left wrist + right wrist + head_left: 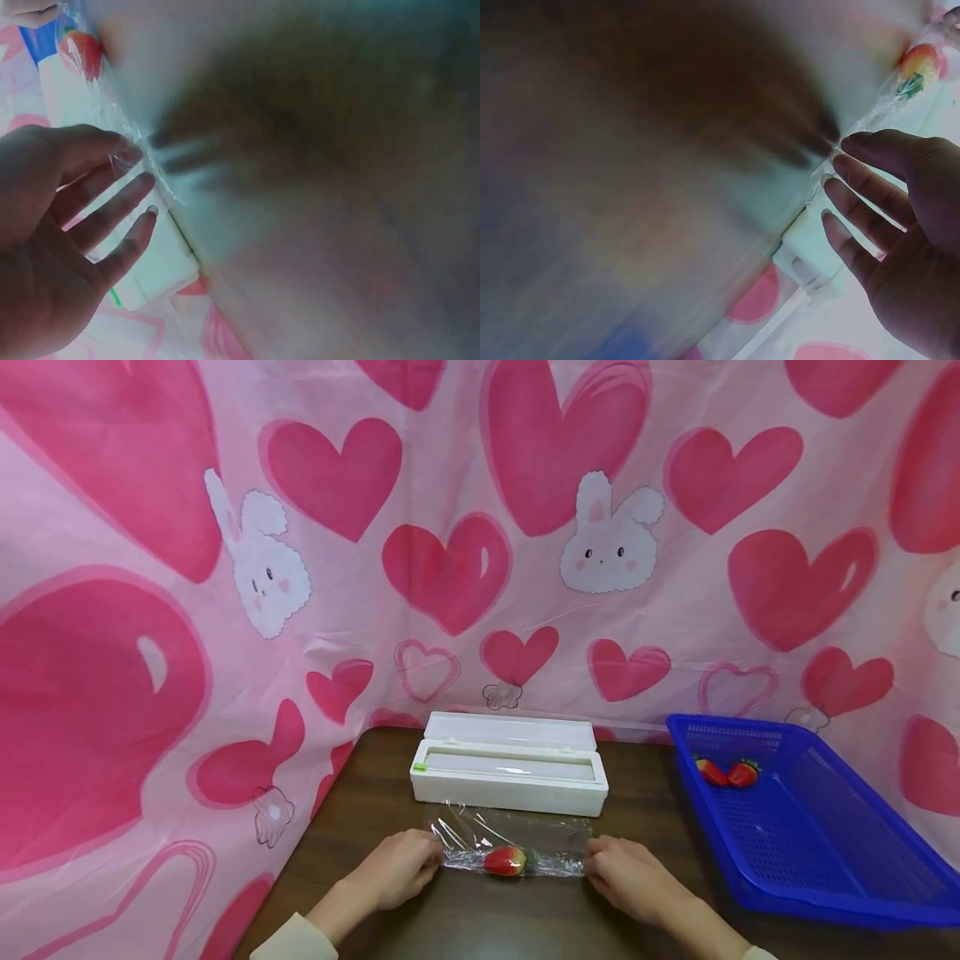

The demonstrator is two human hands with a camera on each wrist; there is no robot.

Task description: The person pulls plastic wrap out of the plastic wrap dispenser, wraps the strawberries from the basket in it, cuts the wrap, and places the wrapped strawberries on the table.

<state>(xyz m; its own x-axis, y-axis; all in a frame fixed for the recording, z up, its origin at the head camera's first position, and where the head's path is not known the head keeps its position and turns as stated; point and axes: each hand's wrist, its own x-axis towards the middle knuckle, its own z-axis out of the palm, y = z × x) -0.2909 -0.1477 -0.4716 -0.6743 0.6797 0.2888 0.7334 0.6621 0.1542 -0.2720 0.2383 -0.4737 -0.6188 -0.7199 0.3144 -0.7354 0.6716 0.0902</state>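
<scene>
A red strawberry [506, 861] with a pale top and green leaves lies on its side on the table, rolled in the near edge of a sheet of clear plastic wrap [517, 831]. My left hand [405, 867] pinches the wrap's left end between thumb and index finger; in the left wrist view the other fingers of the left hand [82, 202] are spread. At the opposite end, my right hand [628, 875] pinches the wrap between thumb and fingertip. The right wrist view shows the strawberry [921, 64] inside the wrap, beyond the right hand [900, 225].
Behind the wrap stands a long white wrap dispenser box [510, 789] with its lid [510, 728] raised and a green tab at left. A blue plastic basket [795, 893] at the right holds two strawberries [727, 772]. A pink heart-patterned cloth [450, 460] hangs behind the dark table [465, 927].
</scene>
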